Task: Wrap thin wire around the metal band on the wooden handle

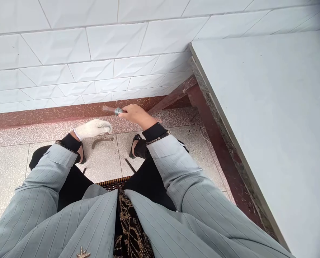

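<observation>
My right hand (136, 115), bare, is closed round a brown wooden handle (109, 109) with silvery wire wound about it; the handle points left toward the wall. To its left and a little lower is my left hand (93, 129) in a white knitted glove. Its fingers are curled together, and whatever they may hold is hidden. Just below the gloved hand, a curved brown strip (102, 142) lies on the floor, touched by neither hand.
A white tiled wall (103, 43) with a red-brown skirting (41, 115) runs in front. On the right stands a white-topped table (278, 118) with a dark red frame (216, 154). Under me is a woven seat (114, 183) on the speckled tile floor (6, 166).
</observation>
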Tool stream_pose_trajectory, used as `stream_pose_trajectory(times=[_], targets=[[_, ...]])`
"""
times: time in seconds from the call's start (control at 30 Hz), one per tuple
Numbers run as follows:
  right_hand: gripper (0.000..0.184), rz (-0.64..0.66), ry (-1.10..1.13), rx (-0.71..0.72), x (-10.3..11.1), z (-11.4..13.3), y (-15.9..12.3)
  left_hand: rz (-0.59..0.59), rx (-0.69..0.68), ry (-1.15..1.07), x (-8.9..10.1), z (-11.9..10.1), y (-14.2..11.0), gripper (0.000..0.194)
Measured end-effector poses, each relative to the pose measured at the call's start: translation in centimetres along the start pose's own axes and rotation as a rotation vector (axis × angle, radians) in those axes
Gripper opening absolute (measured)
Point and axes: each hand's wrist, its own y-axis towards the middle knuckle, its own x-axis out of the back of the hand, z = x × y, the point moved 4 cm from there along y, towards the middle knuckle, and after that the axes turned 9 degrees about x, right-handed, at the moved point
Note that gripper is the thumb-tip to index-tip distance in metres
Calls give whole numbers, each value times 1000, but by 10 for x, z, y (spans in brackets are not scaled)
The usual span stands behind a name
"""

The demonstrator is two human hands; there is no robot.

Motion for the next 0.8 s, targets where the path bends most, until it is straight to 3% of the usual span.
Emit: stream_pose_trajectory(times=[0.13,0.23,0.4,0.47,0.5,0.57,0.63,0.7,0.8], targets=[[31,264,-181,72,-22,13,-1,5,-1,42,-1,4,2,31],[23,493,-228,178,-40,23,-6,1,-13,87,0,11,3,31],[17,831,123,318,-51,36,-20,-29,-6,158,6,13,0,33],[18,857,306,404,-40,37,-25,-46,9,135,9,11,-2,33],[20,811,391,459,-31,35,-26,-67,13,110,11,10,-2,33],[27,524,596,479,-6,27,-23,-127,23,49,15,8,-2,32],[39,141,843,401,19,11,-19,-185,39,-9,18,7,-2,30],[46,-114,966,278,32,-3,-19,-215,51,-37,19,7,-2,28],[47,-236,953,126,33,-11,-16,-177,41,-66,16,5,-3,28]])
